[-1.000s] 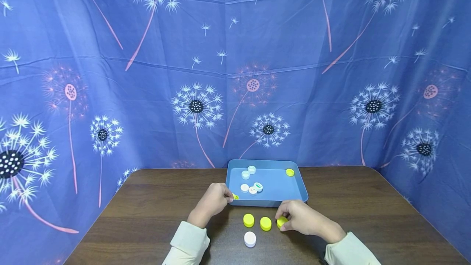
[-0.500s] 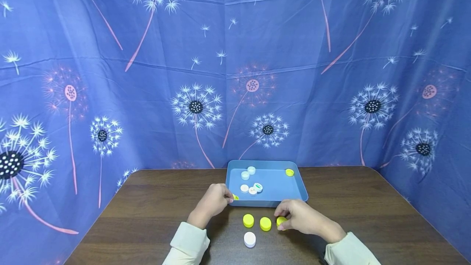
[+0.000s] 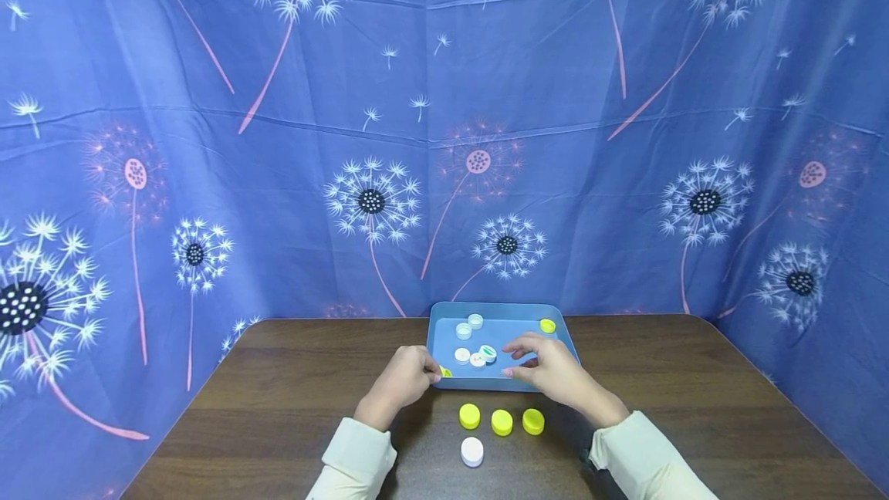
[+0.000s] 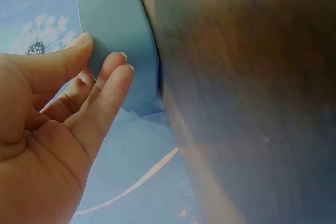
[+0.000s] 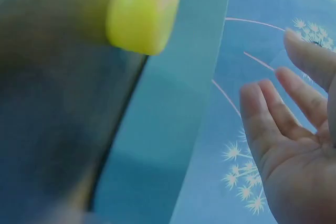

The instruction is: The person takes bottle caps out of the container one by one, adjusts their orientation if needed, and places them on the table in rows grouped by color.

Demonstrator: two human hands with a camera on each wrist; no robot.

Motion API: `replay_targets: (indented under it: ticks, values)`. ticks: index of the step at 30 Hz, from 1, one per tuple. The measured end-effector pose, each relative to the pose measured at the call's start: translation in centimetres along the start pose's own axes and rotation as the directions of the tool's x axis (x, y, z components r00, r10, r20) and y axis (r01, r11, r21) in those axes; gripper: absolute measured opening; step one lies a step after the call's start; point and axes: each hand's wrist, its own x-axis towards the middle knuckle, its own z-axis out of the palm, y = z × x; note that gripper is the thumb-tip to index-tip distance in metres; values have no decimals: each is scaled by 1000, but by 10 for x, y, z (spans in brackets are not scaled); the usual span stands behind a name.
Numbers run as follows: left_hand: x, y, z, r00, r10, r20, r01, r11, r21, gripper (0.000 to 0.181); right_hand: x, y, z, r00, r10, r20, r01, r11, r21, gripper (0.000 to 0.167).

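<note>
At the front left corner of the blue tray [image 3: 517,384], my left hand [image 3: 403,380] pinches the rim; the left wrist view shows the thumb of the left hand [image 4: 63,103] on one side of the wall [image 4: 118,19] and fingers on the other. My right hand [image 3: 556,370] hovers over the tray's front right part, fingers spread and holding nothing. Three yellow caps [image 3: 469,416] [image 3: 501,422] [image 3: 533,421] stand in a row before the tray, with a white cap [image 3: 472,451] nearer. In the right wrist view a yellow cap [image 5: 143,14] appears beside the tray wall.
Inside the tray lie several white caps [image 3: 463,330], a yellow cap [image 3: 547,326] at the back right and a yellow piece [image 3: 445,371] by my left fingertips. The brown table [image 3: 299,407] meets a blue patterned cloth [image 3: 278,253] behind.
My right hand has let go of the rightmost yellow cap, which stands on the table, and has moved up and forward over the tray. The left hand has stayed at the corner.
</note>
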Motion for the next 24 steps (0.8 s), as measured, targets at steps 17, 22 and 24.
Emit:
replay_targets:
  ticks: [17, 22, 24]
  values:
    - [1, 1, -2, 1000, 20, -6, -20, 1000, 6, 9, 73, 8, 3, 989, 123, 78, -109, 981, -162, 38]
    - [1, 0, -1, 999, 41, -10, -40, 999, 9, 10, 82, 17, 13, 976, 152, 156, -127, 979, -157, 40]
    - [1, 0, -1, 999, 43, -12, -43, 999, 12, 10, 84, 21, 17, 971, 163, 173, -134, 976, -170, 40]
